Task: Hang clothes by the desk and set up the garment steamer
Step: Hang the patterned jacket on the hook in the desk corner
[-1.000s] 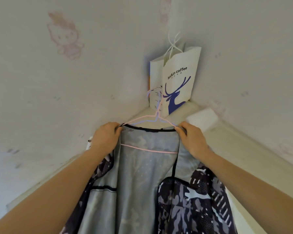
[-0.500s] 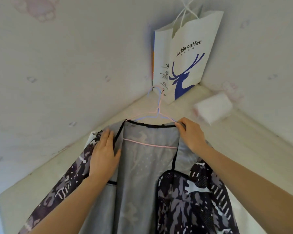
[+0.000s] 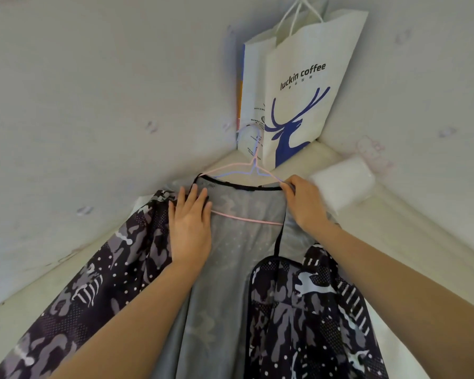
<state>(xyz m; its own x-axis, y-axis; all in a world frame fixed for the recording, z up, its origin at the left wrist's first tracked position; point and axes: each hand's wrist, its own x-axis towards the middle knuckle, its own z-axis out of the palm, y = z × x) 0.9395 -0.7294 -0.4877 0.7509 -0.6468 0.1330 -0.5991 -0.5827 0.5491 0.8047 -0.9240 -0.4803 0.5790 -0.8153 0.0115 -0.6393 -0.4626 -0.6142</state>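
right hand (image 3: pixel 303 206) pinches jacket (image 3: pixel 230 269) collar

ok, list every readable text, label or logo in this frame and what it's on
"luckin coffee": on the front of the white paper bag, above a blue deer logo.
Small line under that brand name: too small to read.
Fine print on the bag's side panel, behind the hanger hook: blurred, unreadable.
Camo jacket: pattern only, no text.

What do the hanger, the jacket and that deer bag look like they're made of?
Hanger: thin wire, likely pastel-coated metal. Jacket: light synthetic fabric, camouflage print, pale gray inside. Bag: matte white paper, creased, with cord handles.
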